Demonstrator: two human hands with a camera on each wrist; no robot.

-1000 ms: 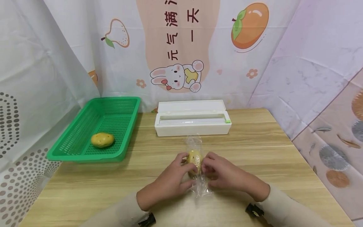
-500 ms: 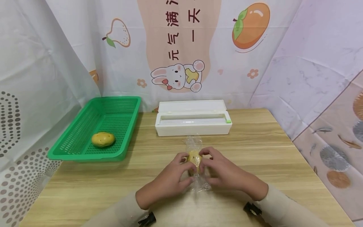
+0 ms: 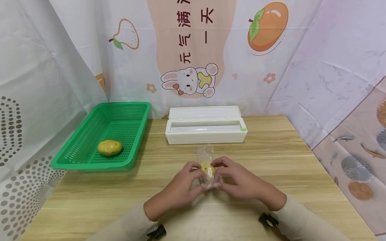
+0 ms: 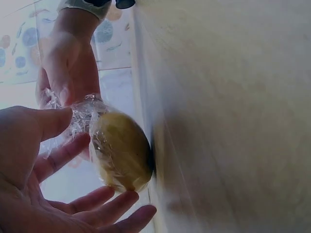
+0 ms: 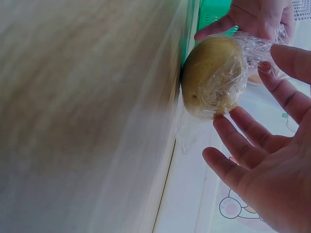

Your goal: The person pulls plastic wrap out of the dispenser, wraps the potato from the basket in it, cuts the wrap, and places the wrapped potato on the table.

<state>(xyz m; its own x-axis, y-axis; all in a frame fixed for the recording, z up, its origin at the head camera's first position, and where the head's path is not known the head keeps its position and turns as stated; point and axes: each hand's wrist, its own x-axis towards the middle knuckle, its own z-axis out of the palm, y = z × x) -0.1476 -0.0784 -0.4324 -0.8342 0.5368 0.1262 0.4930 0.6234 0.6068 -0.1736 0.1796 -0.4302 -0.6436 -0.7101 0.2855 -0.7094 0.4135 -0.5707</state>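
Note:
A yellow potato (image 3: pixel 208 166) wrapped in clear plastic wrap (image 3: pixel 205 154) lies on the table between the two hands. Its near end of film is bunched up and lifted. My left hand (image 3: pixel 187 182) pinches that film between thumb and index finger, the other fingertips touching the potato (image 4: pixel 124 153). From the other side, my right hand (image 3: pixel 241 179) pinches the gathered plastic wrap (image 5: pixel 255 51) with thumb and index finger. Its middle fingers rest against the potato (image 5: pixel 211 80). The far flap of film lies loose on the table.
A green basket (image 3: pixel 137 140) at the left holds another potato (image 3: pixel 110 147). Behind the hands stands a white plastic wrap dispenser box (image 3: pixel 206 137), its lid raised. Printed curtains (image 3: pixel 126 83) close off the back and sides of the wooden table (image 3: pixel 271 150).
The near tail of plastic wrap, flat toward me before, is now gathered up against the potato. My right hand has shifted its fingers onto that film; the left stays nearly in place.

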